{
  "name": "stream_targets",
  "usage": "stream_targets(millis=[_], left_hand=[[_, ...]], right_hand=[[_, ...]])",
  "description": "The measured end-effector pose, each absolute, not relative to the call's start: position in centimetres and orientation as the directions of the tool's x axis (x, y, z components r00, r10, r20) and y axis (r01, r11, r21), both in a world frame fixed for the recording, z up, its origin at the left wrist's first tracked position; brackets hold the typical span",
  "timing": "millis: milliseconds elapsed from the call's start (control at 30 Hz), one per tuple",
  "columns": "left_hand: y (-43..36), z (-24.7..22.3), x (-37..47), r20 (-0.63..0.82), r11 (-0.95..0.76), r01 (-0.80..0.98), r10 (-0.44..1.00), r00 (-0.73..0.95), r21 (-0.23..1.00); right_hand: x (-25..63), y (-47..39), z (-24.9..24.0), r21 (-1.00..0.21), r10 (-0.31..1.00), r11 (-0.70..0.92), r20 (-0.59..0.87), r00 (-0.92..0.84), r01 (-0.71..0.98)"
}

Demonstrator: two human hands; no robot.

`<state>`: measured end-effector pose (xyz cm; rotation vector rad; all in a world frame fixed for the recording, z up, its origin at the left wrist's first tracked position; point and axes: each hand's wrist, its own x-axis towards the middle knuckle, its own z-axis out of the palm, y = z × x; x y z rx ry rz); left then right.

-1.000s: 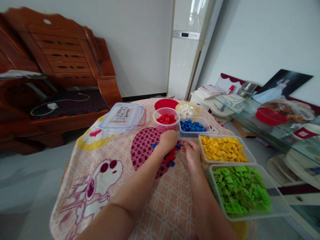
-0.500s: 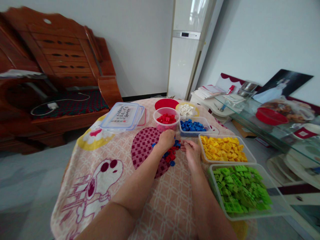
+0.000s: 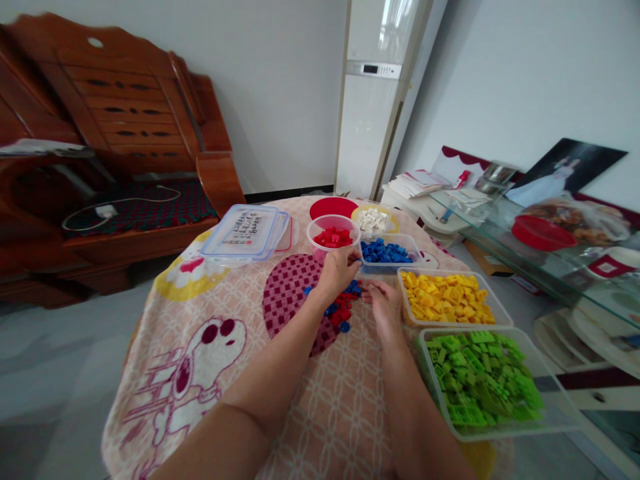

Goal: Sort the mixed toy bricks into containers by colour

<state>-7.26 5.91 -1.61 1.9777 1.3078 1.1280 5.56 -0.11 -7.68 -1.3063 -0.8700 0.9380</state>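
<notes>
My left hand [image 3: 339,272] is raised at the front corner of the tub of blue toy bricks [image 3: 386,252], right beside the round bowl of red bricks [image 3: 334,237]. Its fingers are closed in a pinch, with a bit of blue brick at the tips. My right hand [image 3: 383,298] rests on the cloth with its fingers curled together; what they hold, if anything, is too small to make out. Between the hands lies a loose pile of mixed red bricks [image 3: 343,311] and blue bricks [image 3: 345,327], partly hidden by my left wrist.
Tubs of yellow bricks [image 3: 447,298] and green bricks [image 3: 485,377] stand along the right side. White bricks [image 3: 373,220] sit at the back near a red round lid [image 3: 334,208]. Clear lids [image 3: 243,232] are stacked at the back left. A glass table [image 3: 500,243] stands on the right.
My left hand has moved from above the loose pile, up and forward to the corner of the blue tub. My right hand has stayed in place.
</notes>
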Motion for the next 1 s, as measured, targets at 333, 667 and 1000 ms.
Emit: stream_targets(millis=[333,667,1000], left_hand=[[5.6,-2.5,-5.8,0.356,-0.420,0.402,0.906,0.227,0.813],[5.6,-1.8,-6.6,0.349,-0.439,0.476,0.898,0.270,0.762],[6.3,-1.3,-9.3,0.197,-0.520,0.701,0.848,0.492,0.488]], right_hand=[[5.6,0.0,-7.5,-0.996,0.925,0.019,-0.016,0.381,-0.090],[5.6,0.0,-7.7,-0.995,0.925,0.021,-0.017,0.380,-0.097],[5.7,0.0,-7.9,-0.997,0.917,0.022,-0.010,0.398,-0.075]])
